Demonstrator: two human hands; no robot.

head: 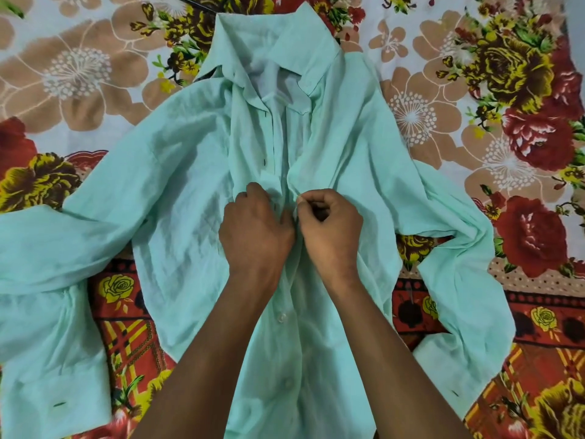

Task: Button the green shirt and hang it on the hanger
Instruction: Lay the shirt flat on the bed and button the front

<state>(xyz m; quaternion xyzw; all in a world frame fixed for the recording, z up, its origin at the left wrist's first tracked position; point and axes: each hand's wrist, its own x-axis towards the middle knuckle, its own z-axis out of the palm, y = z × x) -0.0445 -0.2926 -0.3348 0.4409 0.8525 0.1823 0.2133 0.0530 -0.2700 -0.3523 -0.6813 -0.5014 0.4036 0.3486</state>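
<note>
Head view looks down on the green shirt (177,198), spread front-up on a floral bedsheet (79,74), collar (285,49) at 12 o'clock and sleeves trailing toward 8 and 4 o'clock. Left hand (256,226) and right hand (329,223) meet at the centre of the frame, both curled tight and pinching the placket edges together, knuckles nearly touching. Two buttons (281,317) toward 6 o'clock sit between the forearms

Shirt hem (304,432) beyond bottom edge
</note>
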